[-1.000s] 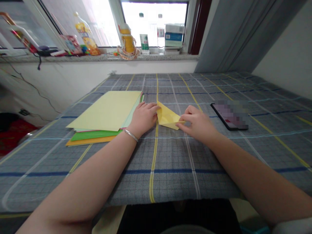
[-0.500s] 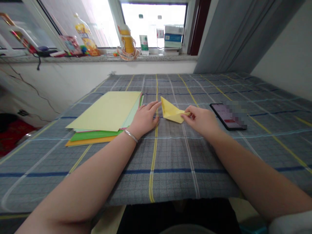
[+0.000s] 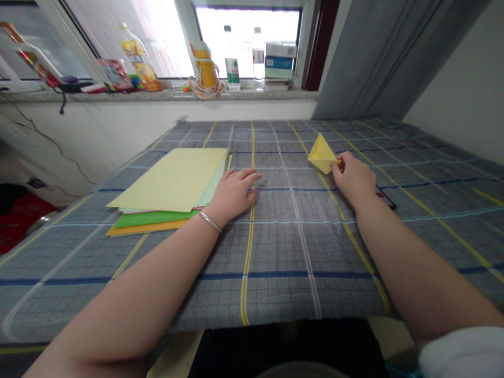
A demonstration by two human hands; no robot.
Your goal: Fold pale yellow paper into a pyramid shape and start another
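Observation:
Between the thumb and fingers of my right hand (image 3: 353, 177) is one end of a small piece of folded yellow paper (image 3: 322, 155), with its pointed part fanning out to the left. My right hand covers most of a phone (image 3: 386, 197) behind it. Resting on the checked cloth, my left hand (image 3: 236, 190) has its fingers stretched out and holds nothing. Beside it on the left lies a stack of coloured paper sheets (image 3: 169, 181), pale yellow on top, with green and orange edges showing below.
A grey checked cloth (image 3: 275, 252) covers the table. Along the windowsill (image 3: 173, 94) at the back stand a yellow drink bottle (image 3: 139, 58), a yellow cup (image 3: 205, 68), clear bottles and boxes (image 3: 279, 64). A grey curtain (image 3: 378, 58) hangs at the right.
My right hand has carried the folded yellow paper right and away from me, off from my left fingertips and in front of the phone. My left hand has stayed in place.

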